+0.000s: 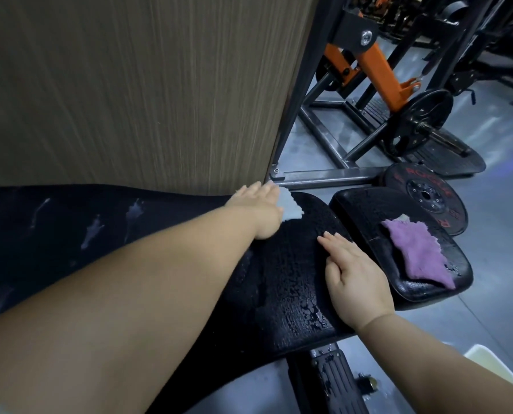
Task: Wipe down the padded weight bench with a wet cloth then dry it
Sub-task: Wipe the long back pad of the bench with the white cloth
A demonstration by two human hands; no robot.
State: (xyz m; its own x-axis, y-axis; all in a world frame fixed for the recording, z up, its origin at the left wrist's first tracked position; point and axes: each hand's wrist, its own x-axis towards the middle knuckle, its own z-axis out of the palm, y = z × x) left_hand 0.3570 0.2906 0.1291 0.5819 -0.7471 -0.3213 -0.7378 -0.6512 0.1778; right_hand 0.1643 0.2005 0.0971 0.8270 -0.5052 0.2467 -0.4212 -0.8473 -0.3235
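the left hand (258, 209) reaches to the far edge of the black padded counter (279, 279), just beside the wood-grain wall panel (129, 85), its fingers (268, 191) released and laid straight over a pale grey cloth (291, 208), pressing it flat; part of the cloth pokes out to the right of the hand. the right hand (353, 279) lies palm down on the near right part of the same pad, fingers straight and grasping nothing (wet beads shine on the cracked surface just beside it). a purple cloth (413, 252) lies crumpled on the separate seat pad (362, 210) to the right. a weight plate (428, 195) stands just beyond that pad.
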